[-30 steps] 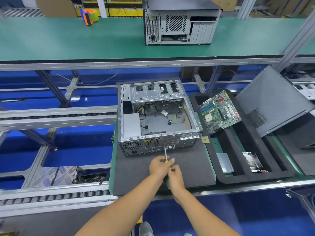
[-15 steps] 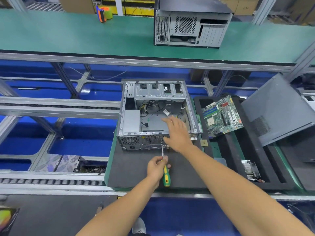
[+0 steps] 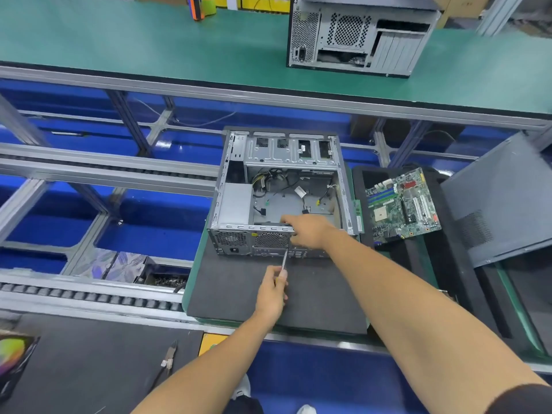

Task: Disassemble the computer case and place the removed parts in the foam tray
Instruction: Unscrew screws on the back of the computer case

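The open grey computer case [image 3: 239,204] lies on a black foam mat [image 3: 239,288], its rear panel facing me and loose cables inside. My left hand [image 3: 270,294] grips a screwdriver [image 3: 283,261] whose tip meets the rear panel. My right hand [image 3: 307,230] grips the top edge of the rear panel by the fan grille. A green motherboard [image 3: 401,206] rests tilted in the black foam tray [image 3: 448,282] to the right of the case.
A dark side panel [image 3: 501,201] leans over the tray's right part. A second case [image 3: 358,34] stands on the green upper shelf. Pliers [image 3: 167,361] lie on a dark mat at lower left. Roller conveyor rails run on the left.
My right hand left the screwdriver, reached over the case, then came back onto the rear panel's top edge. My left hand kept the screwdriver at the rear panel.
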Available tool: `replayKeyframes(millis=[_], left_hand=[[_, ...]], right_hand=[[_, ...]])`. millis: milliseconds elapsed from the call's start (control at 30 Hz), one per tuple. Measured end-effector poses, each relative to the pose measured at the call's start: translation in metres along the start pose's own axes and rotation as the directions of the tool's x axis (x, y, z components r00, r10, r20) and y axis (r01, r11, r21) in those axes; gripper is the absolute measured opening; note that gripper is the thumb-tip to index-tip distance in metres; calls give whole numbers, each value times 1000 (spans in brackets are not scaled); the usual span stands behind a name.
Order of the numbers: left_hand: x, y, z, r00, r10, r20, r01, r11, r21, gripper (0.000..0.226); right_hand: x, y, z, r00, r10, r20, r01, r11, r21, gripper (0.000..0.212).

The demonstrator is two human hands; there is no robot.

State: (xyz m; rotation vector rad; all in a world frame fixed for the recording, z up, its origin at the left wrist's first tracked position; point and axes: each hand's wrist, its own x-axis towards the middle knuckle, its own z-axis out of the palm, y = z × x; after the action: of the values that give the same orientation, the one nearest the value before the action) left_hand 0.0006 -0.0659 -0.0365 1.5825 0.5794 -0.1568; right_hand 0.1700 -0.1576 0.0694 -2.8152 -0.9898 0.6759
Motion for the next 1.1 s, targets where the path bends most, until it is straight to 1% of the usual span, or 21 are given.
replayKeyframes(millis=[67,100,133,233,333,400,533,633,767,900,1000,1100], left_hand=[[0,-2,2,1000,24,-16,-22,996,92,32],[-1,-2,3,999,16,-42,-12,995,95,38],[-2,-2,4,998,3,-67,0,999,54,37],[-2,-2,8,993,-60,-104,45,989,-142,33],[-5,1,14,988,-129,-86,91,932,-351,28],[-7,2,16,987,-148,-65,111,912,-394,26],[-8,0,13,986,-157,-50,127,918,-376,29],[-9,1,13,984,-177,-15,156,904,-399,28],[-9,0,11,977,-194,91,214,876,-432,33],[-6,-4,4,959,-181,218,266,841,-471,38],[-4,-5,0,957,-161,240,251,874,-416,35],[-4,-10,6,974,-150,170,195,936,-292,32]], right_hand=[[3,2,1,1000,-3,0,3,1000,16,52],[4,3,2,1000,-1,-1,1,1000,21,55],[5,3,2,1000,1,-3,-1,1000,23,56],[7,4,5,1000,-5,-16,5,1000,24,56],[7,5,4,1000,-17,-20,18,999,35,53],[6,5,3,1000,-16,-21,17,999,31,54],[7,5,4,1000,-21,-19,22,999,27,52],[8,5,5,999,-22,-23,23,999,28,54],[9,6,5,1000,-24,-17,25,999,45,58],[9,6,5,1000,-23,-3,23,997,69,55],[10,6,5,999,-32,-3,32,997,67,53],[9,7,5,999,-35,-10,36,998,59,54]])
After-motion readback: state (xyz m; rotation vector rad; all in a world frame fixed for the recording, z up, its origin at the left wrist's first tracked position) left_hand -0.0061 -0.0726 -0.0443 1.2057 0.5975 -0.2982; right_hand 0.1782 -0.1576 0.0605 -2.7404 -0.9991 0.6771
